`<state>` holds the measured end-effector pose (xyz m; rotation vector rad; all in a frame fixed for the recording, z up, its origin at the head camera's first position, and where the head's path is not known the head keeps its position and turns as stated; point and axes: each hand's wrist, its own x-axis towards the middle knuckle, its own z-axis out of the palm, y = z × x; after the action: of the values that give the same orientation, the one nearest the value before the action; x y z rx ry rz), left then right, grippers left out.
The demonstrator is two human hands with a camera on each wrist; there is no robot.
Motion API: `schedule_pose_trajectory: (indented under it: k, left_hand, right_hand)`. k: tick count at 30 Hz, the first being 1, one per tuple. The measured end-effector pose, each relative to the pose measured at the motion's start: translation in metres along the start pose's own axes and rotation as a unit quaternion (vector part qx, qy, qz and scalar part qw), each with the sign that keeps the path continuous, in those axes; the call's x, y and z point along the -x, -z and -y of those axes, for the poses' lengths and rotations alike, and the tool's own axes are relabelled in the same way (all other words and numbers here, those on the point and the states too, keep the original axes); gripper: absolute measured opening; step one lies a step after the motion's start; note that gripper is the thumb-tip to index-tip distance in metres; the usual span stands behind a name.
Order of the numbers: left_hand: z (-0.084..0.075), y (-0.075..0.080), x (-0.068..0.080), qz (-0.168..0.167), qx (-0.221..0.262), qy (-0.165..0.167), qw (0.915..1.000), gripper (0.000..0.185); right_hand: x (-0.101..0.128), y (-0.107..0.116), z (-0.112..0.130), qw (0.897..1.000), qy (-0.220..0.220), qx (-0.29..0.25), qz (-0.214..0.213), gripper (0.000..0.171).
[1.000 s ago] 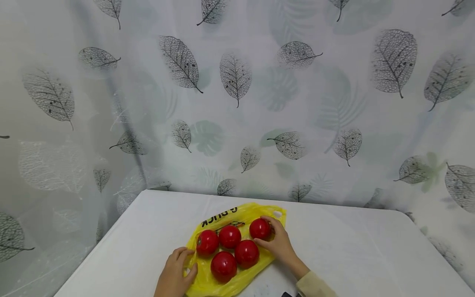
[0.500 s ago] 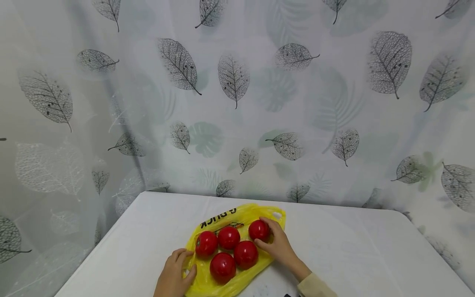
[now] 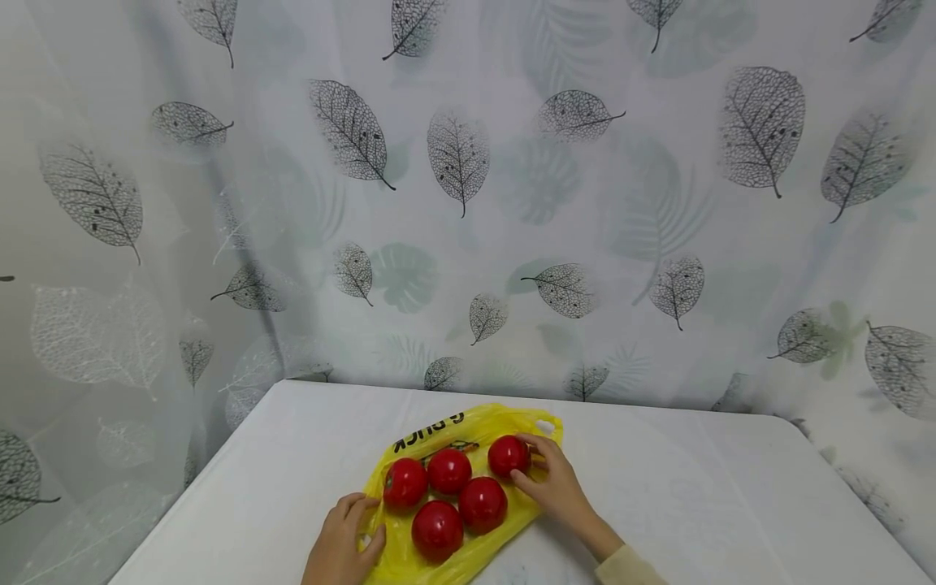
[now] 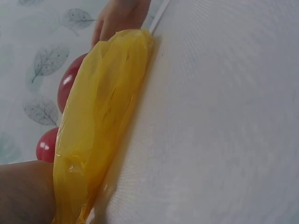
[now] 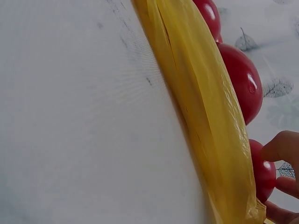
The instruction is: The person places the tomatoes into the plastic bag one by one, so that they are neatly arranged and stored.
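Note:
Several glossy red tomatoes lie on a yellow plastic bag (image 3: pixel 478 561) with black lettering. My right hand (image 3: pixel 559 487) holds the far-right tomato (image 3: pixel 507 456), its thumb at the near side and its fingers behind. In the right wrist view the thumb and fingers of that hand (image 5: pixel 285 172) meet the same tomato (image 5: pixel 263 170), just beyond the bag's raised edge (image 5: pixel 210 107). My left hand (image 3: pixel 340 536) rests at the bag's left edge, its thumb and fingers spread apart near the leftmost tomato (image 3: pixel 405 485). In the left wrist view the bag (image 4: pixel 103 107) hides its fingertips.
A white table (image 3: pixel 695 496) lies under the bag. Behind and to the left hangs a pale curtain (image 3: pixel 468 244) printed with leaves. The other tomatoes, such as the nearest one (image 3: pixel 437 530), sit close together between the hands.
My right hand has shifted slightly to the right and down at the far-right tomato, its thumb now overlapping the tomato's edge. The left hand stays at the bag's edge.

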<state>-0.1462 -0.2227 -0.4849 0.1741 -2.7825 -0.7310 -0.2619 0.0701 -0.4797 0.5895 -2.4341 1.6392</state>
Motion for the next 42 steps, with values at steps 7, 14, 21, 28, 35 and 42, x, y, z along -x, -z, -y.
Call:
schedule_pose_trajectory:
  k: [7, 14, 21, 28, 35, 42]
  left_hand:
    - [0.002, -0.002, -0.003, -0.003, 0.000, -0.009, 1.0000, 0.029]
    - [0.002, -0.002, -0.004, 0.006, 0.002, -0.004, 1.0000, 0.032]
    - [0.003, -0.002, -0.005, 0.007, -0.012, -0.013, 0.9998, 0.037]
    - [0.005, -0.003, -0.008, 0.015, -0.010, -0.022, 0.9996, 0.050]
    - [0.006, -0.006, -0.011, 0.010, -0.003, -0.035, 0.9993, 0.050]
    - [0.006, -0.002, -0.010, -0.014, -0.022, -0.026, 0.9993, 0.049]
  right_hand:
    - [0.005, 0.011, -0.003, 1.000, -0.023, 0.006, -0.008, 0.049]
    - [0.010, 0.022, -0.003, 1.000, -0.007, 0.004, -0.024, 0.042]
    - [0.019, 0.034, -0.010, 1.000, -0.008, 0.012, -0.023, 0.040]
    - [0.029, 0.045, -0.013, 0.999, -0.025, 0.014, -0.043, 0.037]
    - [0.038, 0.056, -0.014, 0.997, -0.023, 0.040, -0.055, 0.036]
    - [0.042, 0.066, -0.018, 0.995, 0.021, 0.072, -0.059, 0.039]
